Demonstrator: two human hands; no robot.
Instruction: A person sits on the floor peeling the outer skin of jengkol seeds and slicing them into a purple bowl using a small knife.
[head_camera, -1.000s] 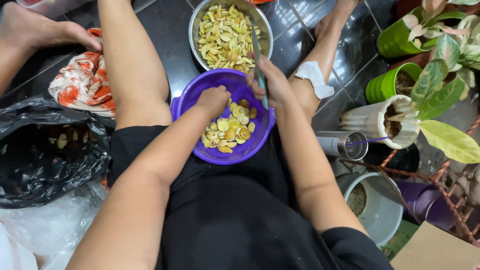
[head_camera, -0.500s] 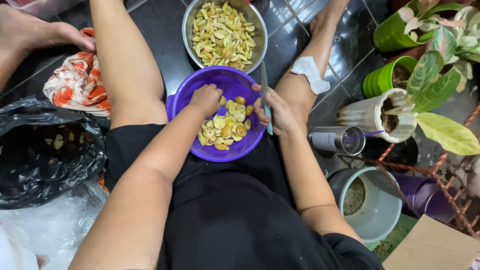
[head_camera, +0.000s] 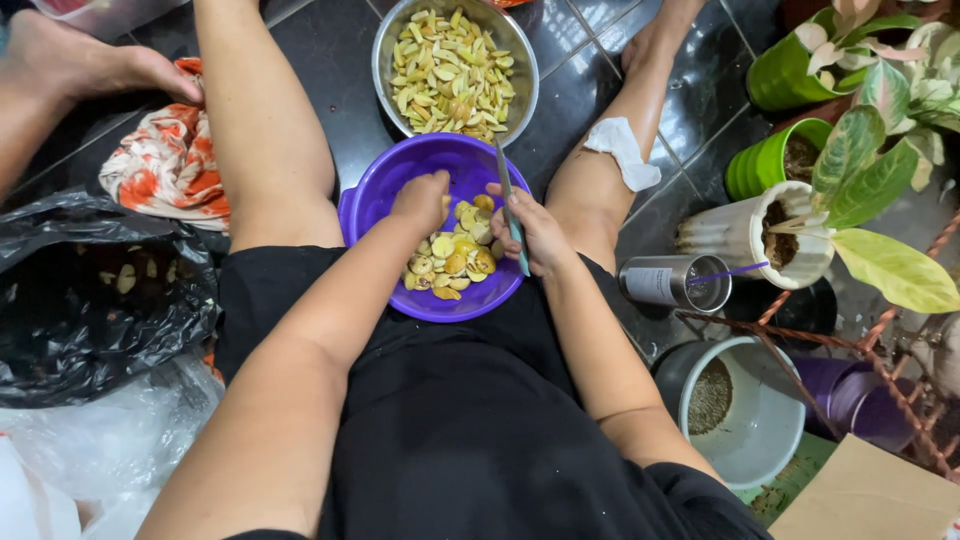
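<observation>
Round purple plastic bowl (head_camera: 372, 205) on lap between legs, holding yellow fruit halves (head_camera: 452, 258). Left hand (head_camera: 421, 203) dips into bowl, fingers curled down among halves; grasp hidden, cannot tell. Right hand (head_camera: 538, 232) at bowl's right rim, clasping slim green-handled knife (head_camera: 510, 212), blade pointing far. Steel bowl of sliced yellow pieces (head_camera: 450, 66) just beyond. Black plastic bag (head_camera: 90, 295) left.

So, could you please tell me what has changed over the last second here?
Little has changed. The left hand has dipped a bit deeper among the yellow fruit pieces in the round purple plastic bowl. The right hand keeps its grip on the slim green-handled knife at the rim. The steel bowl of cut slices stayed put.
</observation>
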